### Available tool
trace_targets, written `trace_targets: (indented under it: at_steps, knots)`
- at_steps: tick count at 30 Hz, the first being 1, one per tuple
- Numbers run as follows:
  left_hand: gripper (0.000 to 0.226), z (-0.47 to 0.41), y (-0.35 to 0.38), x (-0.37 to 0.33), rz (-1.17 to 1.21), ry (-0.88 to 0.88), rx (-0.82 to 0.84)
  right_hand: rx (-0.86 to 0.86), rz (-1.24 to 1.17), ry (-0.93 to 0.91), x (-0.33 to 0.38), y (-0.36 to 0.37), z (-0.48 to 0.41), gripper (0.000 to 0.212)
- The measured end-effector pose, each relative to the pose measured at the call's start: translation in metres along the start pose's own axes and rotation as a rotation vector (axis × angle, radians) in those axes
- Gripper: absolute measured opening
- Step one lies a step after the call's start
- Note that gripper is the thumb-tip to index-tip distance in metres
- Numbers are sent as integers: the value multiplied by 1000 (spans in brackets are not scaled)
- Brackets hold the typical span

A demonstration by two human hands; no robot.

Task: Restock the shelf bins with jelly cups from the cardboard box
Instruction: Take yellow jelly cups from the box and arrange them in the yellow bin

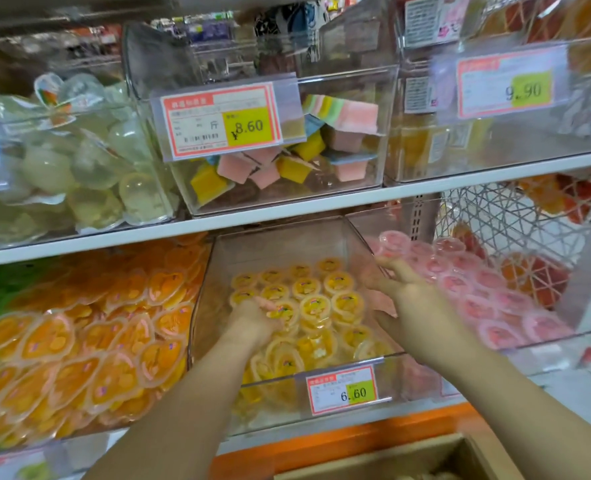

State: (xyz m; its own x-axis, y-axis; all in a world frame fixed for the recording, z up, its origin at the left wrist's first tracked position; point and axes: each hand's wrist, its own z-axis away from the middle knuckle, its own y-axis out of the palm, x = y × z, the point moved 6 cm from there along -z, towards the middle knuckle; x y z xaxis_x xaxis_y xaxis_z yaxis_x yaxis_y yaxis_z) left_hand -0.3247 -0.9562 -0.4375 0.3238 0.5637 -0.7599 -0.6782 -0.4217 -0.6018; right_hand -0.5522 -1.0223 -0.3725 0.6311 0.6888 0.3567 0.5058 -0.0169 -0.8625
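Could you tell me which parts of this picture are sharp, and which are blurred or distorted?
Head view: the 8.60 price tag and the yellow jelly cups read fairly sharp; the 9.90 tag and top shelf are smeared; the white shelf edge runs slanted across the frame.

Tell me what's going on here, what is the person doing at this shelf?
A person is restocking a shop shelf. Both hands reach into the clear middle bin on the lower shelf, which holds yellow jelly cups. The left hand is down among those cups. The right hand is at the bin's right wall, next to the pink cups. Whether either hand grips a cup is unclear. The cardboard box sits below.
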Motion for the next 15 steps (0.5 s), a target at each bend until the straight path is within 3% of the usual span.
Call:
trace_targets:
  at_steps: [5,8,10,13,15]
  knots:
    - [24,1,-3,-3,-93,41,0,9,143,-33,5,-3,3,48]
    - [33,19,-14,-18,-275,179,-35,-111,207,-213,36,-13,1,37]
    - [34,44,-23,-32,-294,327,-61,-18,274,-318,60,-8,-4,26]
    - [30,85,-37,-37,-209,503,-74,285,402,-251,66,18,-15,31]
    - [30,106,-52,-33,-147,566,-123,361,441,-213,67,29,-20,30]
